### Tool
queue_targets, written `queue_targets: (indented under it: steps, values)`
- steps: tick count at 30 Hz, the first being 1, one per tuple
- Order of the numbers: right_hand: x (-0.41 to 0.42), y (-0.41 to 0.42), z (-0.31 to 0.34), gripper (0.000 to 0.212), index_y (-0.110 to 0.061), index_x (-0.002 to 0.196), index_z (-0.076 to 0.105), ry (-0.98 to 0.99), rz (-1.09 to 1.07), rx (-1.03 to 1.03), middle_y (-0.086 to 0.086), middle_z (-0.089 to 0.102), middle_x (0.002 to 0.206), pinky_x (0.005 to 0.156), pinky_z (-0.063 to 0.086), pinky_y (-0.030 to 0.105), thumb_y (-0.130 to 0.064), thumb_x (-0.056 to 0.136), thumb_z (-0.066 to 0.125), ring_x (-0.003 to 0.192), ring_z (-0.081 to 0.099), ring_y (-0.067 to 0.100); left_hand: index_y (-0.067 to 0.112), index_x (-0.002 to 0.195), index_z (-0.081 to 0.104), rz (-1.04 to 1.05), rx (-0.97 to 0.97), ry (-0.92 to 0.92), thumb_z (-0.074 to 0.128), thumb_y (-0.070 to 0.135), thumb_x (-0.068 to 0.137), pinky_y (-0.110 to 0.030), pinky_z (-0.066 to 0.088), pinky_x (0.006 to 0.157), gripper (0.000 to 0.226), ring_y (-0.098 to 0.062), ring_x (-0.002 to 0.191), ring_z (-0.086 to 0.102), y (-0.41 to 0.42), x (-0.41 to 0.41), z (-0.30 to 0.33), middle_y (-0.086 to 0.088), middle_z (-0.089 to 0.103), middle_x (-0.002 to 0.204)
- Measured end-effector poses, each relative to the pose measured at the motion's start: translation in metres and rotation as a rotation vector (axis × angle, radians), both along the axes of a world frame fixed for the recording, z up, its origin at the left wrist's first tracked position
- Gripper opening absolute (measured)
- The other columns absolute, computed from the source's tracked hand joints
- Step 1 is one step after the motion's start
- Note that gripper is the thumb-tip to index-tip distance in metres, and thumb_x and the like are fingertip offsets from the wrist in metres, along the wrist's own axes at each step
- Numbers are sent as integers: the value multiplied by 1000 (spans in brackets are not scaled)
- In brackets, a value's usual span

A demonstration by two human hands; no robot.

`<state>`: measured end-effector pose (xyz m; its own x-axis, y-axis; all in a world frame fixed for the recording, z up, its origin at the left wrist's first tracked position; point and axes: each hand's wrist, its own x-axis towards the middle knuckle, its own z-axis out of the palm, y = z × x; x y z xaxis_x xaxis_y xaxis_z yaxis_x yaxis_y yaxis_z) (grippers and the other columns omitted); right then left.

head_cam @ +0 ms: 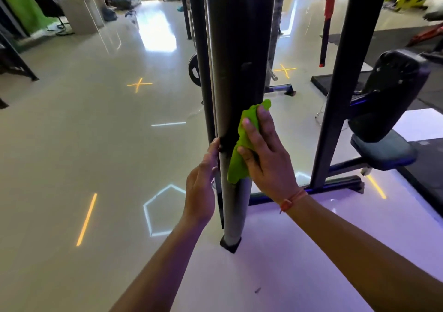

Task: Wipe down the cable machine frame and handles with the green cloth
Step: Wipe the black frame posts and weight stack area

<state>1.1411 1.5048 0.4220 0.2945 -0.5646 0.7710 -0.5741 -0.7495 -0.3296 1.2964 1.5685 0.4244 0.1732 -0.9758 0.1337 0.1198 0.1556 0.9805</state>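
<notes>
The cable machine frame's upright post [236, 72] runs vertically from the top of the view down to a dark foot on the glossy floor [72, 144], its surface dark and dull grey, with a thin rail along its left edge. The green cloth [242, 151], bright lime and crumpled, lies lengthwise against the post's lower right face. The right hand [266, 158] presses it there with straight, spread fingers pointing up, while the left hand [202, 187] rests upright against the post's left edge, fingers extended and holding nothing.
</notes>
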Motion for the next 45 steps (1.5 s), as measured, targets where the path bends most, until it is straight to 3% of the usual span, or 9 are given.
queue_targets:
  steps: [5, 12, 15, 18, 23, 27, 31, 39, 45]
  values:
    - [-7, 18, -59, 66, -28, 154, 27, 17, 18, 70, -18, 1, 168, 108, 49, 50, -19, 98, 61, 154, 20, 31, 36, 142, 55, 7, 4, -18, 34, 39, 102, -45, 30, 120, 45, 1, 136, 46, 8, -6, -27, 19, 57, 142]
    - [2, 4, -68, 59, -26, 156, 30, 29, -56, -156, -15, 4, 167, 118, 34, 29, -25, 103, 56, 156, 14, 28, 13, 144, 52, 34, -226, -134, 39, 34, 98, -55, 30, 120, 52, -7, 145, 38, 6, 0, -95, 9, 49, 152]
    - [5, 11, -117, 61, -27, 155, 29, 122, -63, -200, -13, 9, 167, 117, 38, 45, -19, 102, 58, 156, 10, 34, 12, 144, 51, 17, -361, -126, 37, 25, 101, -57, 31, 119, 47, -10, 146, 37, -7, 6, -126, 7, 49, 152]
    - [2, 4, -137, 60, -25, 153, 39, 165, -52, -261, -6, 19, 166, 118, 37, 52, -12, 98, 62, 155, 10, 40, 14, 143, 51, -11, -457, -35, 35, 22, 102, -52, 32, 120, 45, -13, 145, 40, -20, 6, -154, 5, 52, 150]
    - [7, -11, -156, 50, -12, 149, 47, 66, -45, -345, 3, 24, 164, 127, 15, 36, -10, 101, 58, 155, 6, 38, 9, 140, 53, -12, -567, 174, 30, 22, 99, -34, 43, 112, 48, -10, 136, 51, -40, -3, -207, 4, 60, 141]
    - [4, -23, -212, 46, -11, 148, 48, 50, -56, -466, 5, 25, 164, 123, 26, 50, -13, 102, 51, 156, 10, 27, 12, 142, 51, -47, -750, 81, 46, 53, 92, -42, 34, 117, 65, -10, 141, 46, -58, 0, -243, 5, 56, 146]
    - [9, -29, -220, 46, -15, 148, 51, -26, -73, -602, 2, 28, 165, 124, 25, 44, -11, 102, 54, 155, 18, 17, 13, 136, 58, -99, -881, 145, 46, 43, 93, -31, 46, 108, 54, -8, 134, 53, -69, -2, -269, 5, 63, 138]
    - [6, -31, -219, 50, -25, 152, 44, 13, -101, -540, -9, 19, 168, 126, 21, 38, -22, 103, 50, 157, 8, 26, 15, 138, 58, -75, -772, 128, 32, 39, 99, -39, 45, 107, 53, -12, 134, 54, -69, 10, -263, 5, 64, 137]
    - [6, -25, -245, 52, -24, 151, 46, 256, -308, -697, -3, 25, 166, 123, 19, 57, -37, 101, 52, 156, 3, 36, 12, 132, 61, -130, -712, 175, 38, 37, 102, -14, 51, 87, 46, -4, 123, 61, -51, 7, -299, 5, 69, 129]
